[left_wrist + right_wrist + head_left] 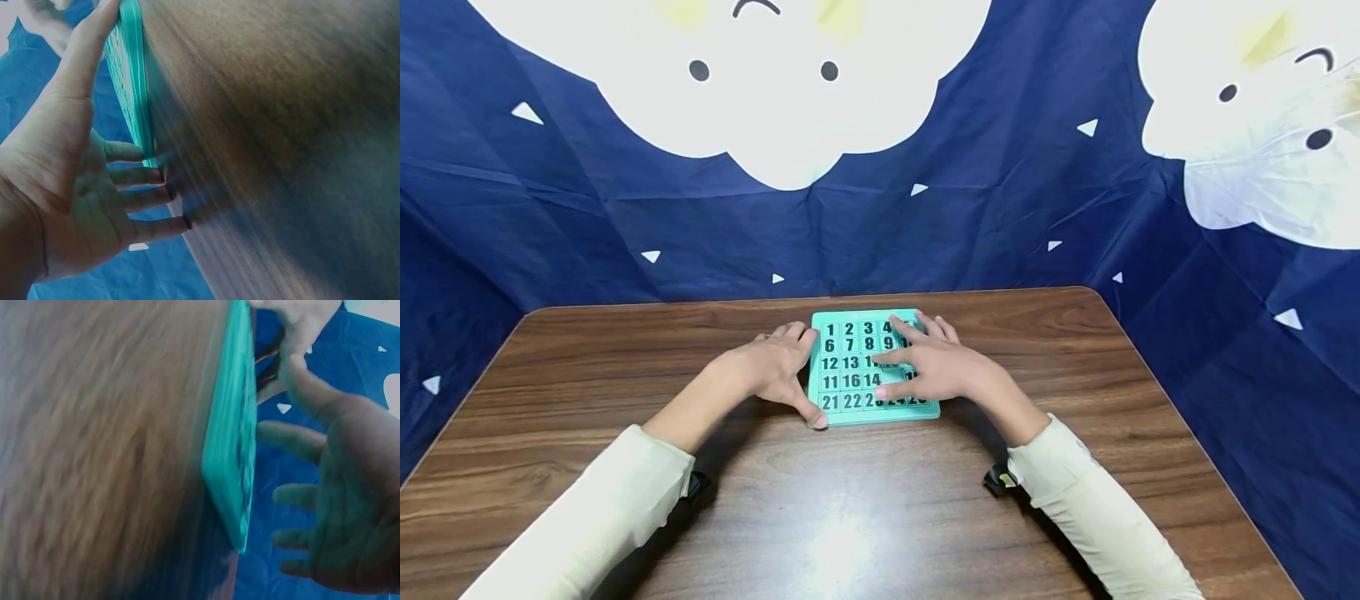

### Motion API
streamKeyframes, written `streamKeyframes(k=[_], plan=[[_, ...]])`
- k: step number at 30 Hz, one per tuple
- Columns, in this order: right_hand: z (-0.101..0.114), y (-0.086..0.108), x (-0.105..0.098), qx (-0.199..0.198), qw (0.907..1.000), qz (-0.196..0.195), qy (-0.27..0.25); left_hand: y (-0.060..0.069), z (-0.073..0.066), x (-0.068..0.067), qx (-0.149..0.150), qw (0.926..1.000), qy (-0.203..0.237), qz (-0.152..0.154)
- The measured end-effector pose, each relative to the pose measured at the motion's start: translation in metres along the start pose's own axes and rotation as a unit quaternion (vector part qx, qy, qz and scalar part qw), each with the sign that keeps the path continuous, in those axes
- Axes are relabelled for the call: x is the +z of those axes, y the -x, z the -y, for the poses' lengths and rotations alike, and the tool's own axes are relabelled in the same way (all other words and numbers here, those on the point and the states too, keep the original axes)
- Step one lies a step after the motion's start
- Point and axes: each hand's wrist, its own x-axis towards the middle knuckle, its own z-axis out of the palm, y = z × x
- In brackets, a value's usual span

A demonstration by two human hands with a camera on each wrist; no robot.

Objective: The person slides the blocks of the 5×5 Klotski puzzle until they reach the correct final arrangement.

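Note:
A teal number slide puzzle point(846, 419) with black numerals lies flat on the table. My left hand point(775, 367) holds its left side, with the thumb at the near left corner and the index finger along the edge farther back. In the left wrist view the other fingers point(147, 201) reach down to the tabletop beside it. Over the puzzle's right part my right hand point(943, 367) spreads its fingers and covers several tiles. The right wrist view puts the right index fingertip close to the tile face; contact is unclear. A blank gap shows in the fourth row, right of the 14.
The brown wood-grain table point(820, 500) reaches back to a dark blue cloth point(737, 225) printed with white clouds and small triangles. A dark strap piece point(1000, 480) hangs under the right sleeve, and another point(697, 485) under the left.

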Motion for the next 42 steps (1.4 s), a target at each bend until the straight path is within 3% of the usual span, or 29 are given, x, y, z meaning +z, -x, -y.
streamKeyframes(k=[5,12,17,24,31,38,42], plan=[[-0.003,0.007,-0.003,0.007,0.9998,0.016,0.005,0.000,0.001,0.001,-0.002,1.0000,0.002,0.001],[-0.009,0.011,-0.004,0.018,0.9997,-0.012,0.013,-0.001,0.001,0.000,-0.006,1.0000,0.003,0.004],[-0.008,0.020,-0.008,0.013,0.9999,0.004,0.009,-0.004,-0.001,-0.002,-0.005,0.9999,0.001,0.010],[-0.001,0.006,-0.003,-0.012,0.9999,-0.009,0.004,-0.003,0.001,-0.002,-0.005,0.9999,0.003,0.009],[-0.006,0.009,-0.006,0.030,0.9989,-0.006,0.036,-0.003,0.002,0.000,-0.004,0.9999,0.006,0.010],[0.002,0.014,0.000,-0.022,0.9996,0.017,0.009,-0.002,0.002,0.001,-0.003,1.0000,0.002,0.006],[0.005,0.009,0.001,0.003,0.9994,0.015,0.030,-0.002,0.000,0.000,-0.003,0.9999,0.004,0.009]])
